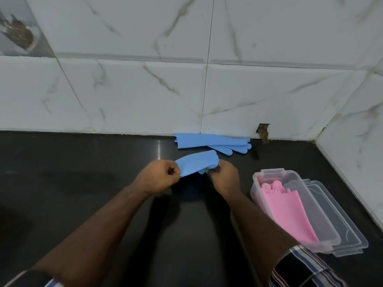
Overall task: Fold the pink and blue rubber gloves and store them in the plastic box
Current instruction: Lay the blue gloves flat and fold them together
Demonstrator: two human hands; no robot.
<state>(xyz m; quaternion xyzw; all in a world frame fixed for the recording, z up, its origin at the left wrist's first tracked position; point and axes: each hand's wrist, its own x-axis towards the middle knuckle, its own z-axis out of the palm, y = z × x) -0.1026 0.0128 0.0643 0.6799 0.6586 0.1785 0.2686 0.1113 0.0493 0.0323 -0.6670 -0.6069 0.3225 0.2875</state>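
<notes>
A folded blue rubber glove (198,163) is held above the black counter between both hands. My left hand (157,176) grips its left end in a closed fist, and my right hand (224,178) pinches its right end. A second blue glove (211,143) lies flat against the base of the wall, fingers pointing right. To the right stands the clear plastic box (310,206), open, with pink gloves (288,212) lying inside along its left side.
The box's clear lid (350,230) lies under and beside the box on its right. The black counter (83,183) meets a white marble-tiled wall (145,90) behind and at the right corner. A small hole (262,132) breaks the wall tile near the flat glove.
</notes>
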